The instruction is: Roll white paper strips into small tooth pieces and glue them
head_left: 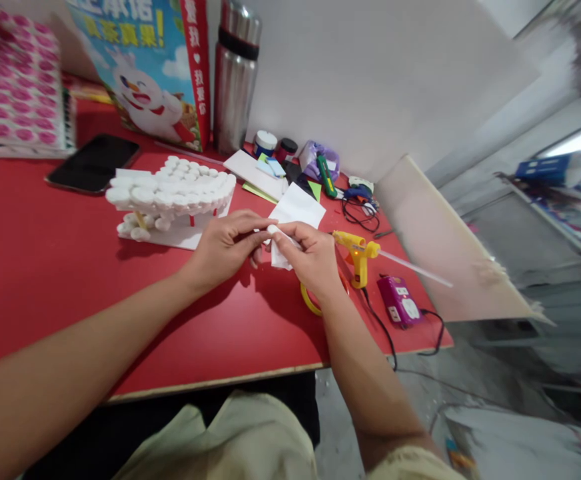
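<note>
My left hand (228, 247) and my right hand (308, 253) meet over the red table, both with closed, pinching fingers. Between the fingertips is a small piece of white tissue (280, 257), with a rounded white end showing at the top and a loose part hanging below. Just behind the hands lies a sheet of white paper (303, 205). To the left of my left hand stands a model made of rounded white lumps (170, 193), propped on red and yellow sticks over a white base (185, 233).
A yellow glue gun (355, 252) with a lit light lies right of my right hand, beside a purple power socket (399, 303). A yellow tape roll (310, 300) is under my right wrist. Behind are a phone (94, 162), a steel flask (235, 80) and a green cutter (326, 176).
</note>
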`<state>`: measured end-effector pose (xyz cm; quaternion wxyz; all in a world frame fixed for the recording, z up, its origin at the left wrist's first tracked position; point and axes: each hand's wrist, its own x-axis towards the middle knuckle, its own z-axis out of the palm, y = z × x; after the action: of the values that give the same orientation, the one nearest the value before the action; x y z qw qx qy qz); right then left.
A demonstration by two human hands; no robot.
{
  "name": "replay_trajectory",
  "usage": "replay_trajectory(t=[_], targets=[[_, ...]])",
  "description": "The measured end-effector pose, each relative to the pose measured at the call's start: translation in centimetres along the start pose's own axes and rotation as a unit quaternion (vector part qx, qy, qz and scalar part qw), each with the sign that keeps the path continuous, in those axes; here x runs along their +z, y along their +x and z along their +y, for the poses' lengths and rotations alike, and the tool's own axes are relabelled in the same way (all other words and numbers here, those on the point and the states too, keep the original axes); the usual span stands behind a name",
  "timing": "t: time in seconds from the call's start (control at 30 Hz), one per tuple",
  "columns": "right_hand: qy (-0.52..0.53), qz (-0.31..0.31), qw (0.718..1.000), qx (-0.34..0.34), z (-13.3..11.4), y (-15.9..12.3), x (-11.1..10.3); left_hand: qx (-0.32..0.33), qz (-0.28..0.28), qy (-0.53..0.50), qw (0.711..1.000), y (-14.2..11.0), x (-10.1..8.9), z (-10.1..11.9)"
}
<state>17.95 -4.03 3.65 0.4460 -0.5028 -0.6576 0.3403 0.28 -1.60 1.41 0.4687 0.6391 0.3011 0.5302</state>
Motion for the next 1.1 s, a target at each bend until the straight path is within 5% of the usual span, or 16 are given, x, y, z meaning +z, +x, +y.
replay_trajectory(t=[0.17,0.3,0.37,0.57,0.7,0.87,1.0,1.1], targets=[[0.142,-0.017,0.984,0.109,0.0,0.6,-0.5,0.016,-0.001,0.040,0.999,-0.1,0.2,-0.2],[0.352,-0.182,0.866,0.306,-0.1,2.0,-1.8,-0.011,-0.008,0.047,0.999,0.0,-0.1,-0.3],[0.406,-0.215,0.809,0.367,-0.2,2.4,-2.1,-0.005,-0.009,0.054,0.999,0.2,-0.3,-0.2],[0.486,-0.213,0.766,0.364,-0.5,2.0,-1.6,-0.018,-0.029,0.031,0.999,0.3,-0.3,0.0],[0.467,-0.224,0.795,0.317,-0.5,1.5,-1.6,-0.038,-0.026,0.009,0.999,0.2,-0.1,-0.1],[0.357,-0.178,0.890,0.220,-0.2,0.9,-1.2,-0.072,-0.008,-0.026,0.997,0.2,-0.1,-0.3],[0.143,-0.076,0.982,0.100,0.0,0.4,-0.3,-0.107,0.014,-0.067,0.992,0.2,0.2,-0.3],[-0.062,0.026,0.998,0.004,-0.1,-0.1,0.4,-0.124,0.032,-0.079,0.989,0.0,0.7,-0.1]])
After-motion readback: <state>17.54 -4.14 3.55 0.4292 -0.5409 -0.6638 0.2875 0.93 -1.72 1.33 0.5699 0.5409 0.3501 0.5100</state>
